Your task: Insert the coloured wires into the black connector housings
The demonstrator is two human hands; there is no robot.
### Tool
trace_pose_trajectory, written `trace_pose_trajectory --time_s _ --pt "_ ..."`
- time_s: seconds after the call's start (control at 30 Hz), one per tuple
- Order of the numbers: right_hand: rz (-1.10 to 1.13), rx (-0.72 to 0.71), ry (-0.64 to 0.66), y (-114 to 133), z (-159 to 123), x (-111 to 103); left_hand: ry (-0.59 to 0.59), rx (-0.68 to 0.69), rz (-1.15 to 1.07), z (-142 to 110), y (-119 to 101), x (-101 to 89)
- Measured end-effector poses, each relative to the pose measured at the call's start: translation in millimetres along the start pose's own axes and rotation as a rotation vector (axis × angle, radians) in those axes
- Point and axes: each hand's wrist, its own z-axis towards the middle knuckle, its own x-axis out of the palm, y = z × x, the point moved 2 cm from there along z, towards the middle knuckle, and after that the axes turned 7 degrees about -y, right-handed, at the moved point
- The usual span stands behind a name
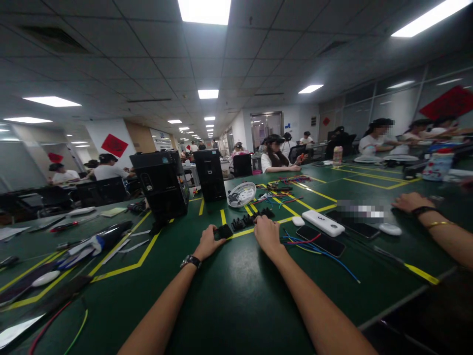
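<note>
My left hand (207, 242), with a dark watch on the wrist, pinches a small flat black block (223, 231) at the table's middle. Just beyond it lies a toothed row of black pieces (242, 223), which look like terminal blocks. My right hand (267, 232) is closed at the right end of that row, fingers curled downward. Whatever its fingertips hold is hidden behind the hand. Blue, red and yellow wires (314, 246) lie to the right of my right wrist, partly over a black phone (320, 240).
Two black computer cases (158, 185) stand at the back left. A round white lamp housing (241, 195) sits behind the black row. A white device (323, 223) lies on the right, near another person's arm (443, 222). Yellow tape marks the green table (236, 296).
</note>
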Motion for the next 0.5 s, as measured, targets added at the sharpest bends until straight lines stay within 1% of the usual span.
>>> trace_pose_trajectory --time_s 0.07,0.1,0.17,0.23,0.33,0.4,0.43,0.5 --pt "0.102 -0.011 -0.093 3 2 -5 -0.025 0.042 -0.175 -12 -3 -3.8" --pt "0.157 -0.018 -0.110 6 2 -7 -0.023 0.052 -0.266 -19 -4 -5.2" --pt "0.297 -0.032 -0.093 15 1 -5 -0.002 0.039 -0.427 -32 -6 -6.8" --pt "0.481 -0.068 -0.049 27 -3 0 -0.002 -0.040 -0.624 -41 -9 -7.4" --pt "0.731 -0.164 0.010 49 -17 9 -0.107 -0.273 -1.053 -48 -12 -8.2" --pt "0.827 -0.222 0.054 61 -28 14 -0.178 -0.385 -1.275 -52 -15 -9.0" --pt "0.855 -0.242 0.076 67 -34 16 -0.193 -0.404 -1.339 -54 -18 -9.7" --pt "0.885 -0.270 0.114 75 -42 18 -0.188 -0.393 -1.405 -60 -23 -11.3"
